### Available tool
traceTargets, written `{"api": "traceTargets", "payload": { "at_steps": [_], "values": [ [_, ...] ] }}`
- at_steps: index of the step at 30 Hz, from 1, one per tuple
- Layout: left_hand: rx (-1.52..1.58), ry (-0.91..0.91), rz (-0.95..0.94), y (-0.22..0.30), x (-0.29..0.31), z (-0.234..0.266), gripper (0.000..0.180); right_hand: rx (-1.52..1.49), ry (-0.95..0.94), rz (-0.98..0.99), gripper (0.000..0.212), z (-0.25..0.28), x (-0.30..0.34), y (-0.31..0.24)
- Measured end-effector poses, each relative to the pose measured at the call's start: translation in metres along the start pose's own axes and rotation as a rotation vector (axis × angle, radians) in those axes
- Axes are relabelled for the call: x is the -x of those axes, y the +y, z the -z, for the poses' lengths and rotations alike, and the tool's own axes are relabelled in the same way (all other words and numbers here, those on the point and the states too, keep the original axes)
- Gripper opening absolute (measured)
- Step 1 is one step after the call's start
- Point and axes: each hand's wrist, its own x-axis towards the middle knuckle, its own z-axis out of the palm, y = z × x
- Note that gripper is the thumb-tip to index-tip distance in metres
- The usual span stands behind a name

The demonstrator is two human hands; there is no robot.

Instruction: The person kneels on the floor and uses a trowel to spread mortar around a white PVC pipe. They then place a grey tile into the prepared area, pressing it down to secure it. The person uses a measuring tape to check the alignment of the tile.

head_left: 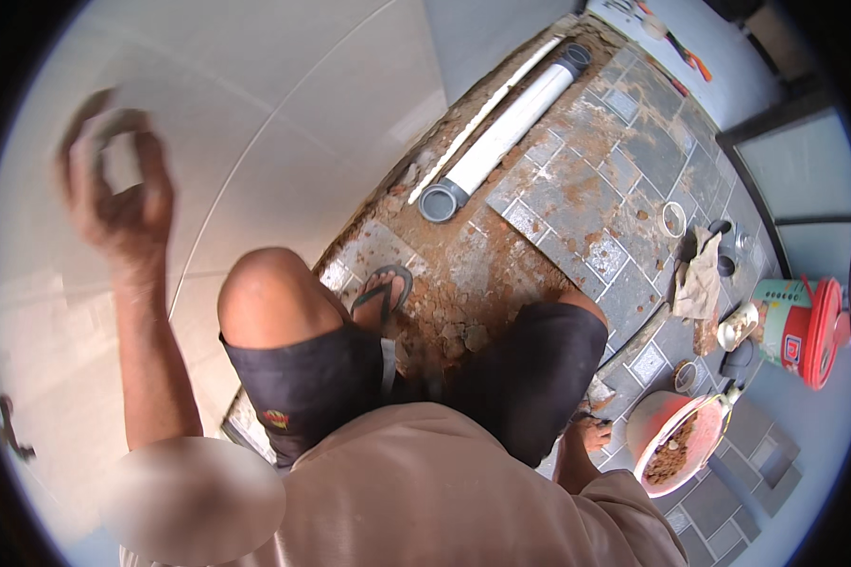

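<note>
My left hand (118, 184) is raised in front of the pale wall panel at the left. Its fingers curve into a loop with a gap in the middle; they are blurred, and I see no object in them. Low on the right, beside my thigh, my right hand (594, 433) is down near the tiled floor with its fingers curled. What it grips is mostly hidden, though something dark and a greyish flat piece (599, 391) show just beyond it. Ahead lies a white pipe (509, 128) with grey end fittings, in a dug strip of soil along the wall.
A thin white strip (487, 118) runs beside the pipe. At right stand a bucket of rubble (640, 425) and a red-lidded tub (792, 326). Crumpled brown paper (698, 276), dark pipe fittings (725, 260) and a white ring (673, 219) lie on the dirty grey tiles (577, 203).
</note>
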Motion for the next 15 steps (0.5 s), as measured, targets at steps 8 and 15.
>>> {"api": "traceTargets", "payload": {
  "at_steps": [8, 15],
  "values": [
    [-0.700, -0.031, -0.022, -0.081, 0.042, 0.138, 0.037, 0.088, -0.268, 0.012, 0.044, -0.008, -0.022, -0.033],
    [-0.897, -0.039, 0.016, -0.088, 0.064, 0.140, 0.041, 0.402, -0.374, 0.473, 0.047, -0.010, -0.045, -0.031]
  ]
}}
